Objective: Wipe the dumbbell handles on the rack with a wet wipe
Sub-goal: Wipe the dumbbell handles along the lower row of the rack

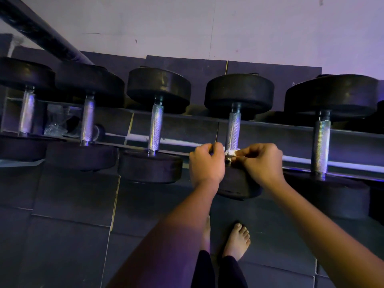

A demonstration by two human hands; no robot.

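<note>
While both bare forearms are stretched forward from the near edge, the left hand point(206, 163) and right hand point(261, 163) are brought together at the near end of one handle point(233, 129). A bunched white wet wipe point(231, 153) is pinched by the curled fingers point(247, 152) and thumb of the right hand and is held against the handle just above the near weight head. The left hand is closed into a loose fist with its thumb touching the wipe's left edge; whether an end of the wipe is gripped inside it cannot be told. The handle belongs to the fourth dumbbell point(239, 92) from the left, which is laid across the rack point(187, 129) with one head far and one near.

Four other dumbbells point(158, 88) are set alongside it, three to the left and one to the right, each apart from its neighbour. Crumpled clear plastic point(54, 121) is seen beneath the rack at far left. A thick black bar point(41, 32) is slanted across the far left corner.

Dark floor mats point(72, 225) with pale seams are laid under the rack, and two bare feet point(236, 240) are planted on them. A pale, scuffed wall point(207, 28) is lit in purple behind.
</note>
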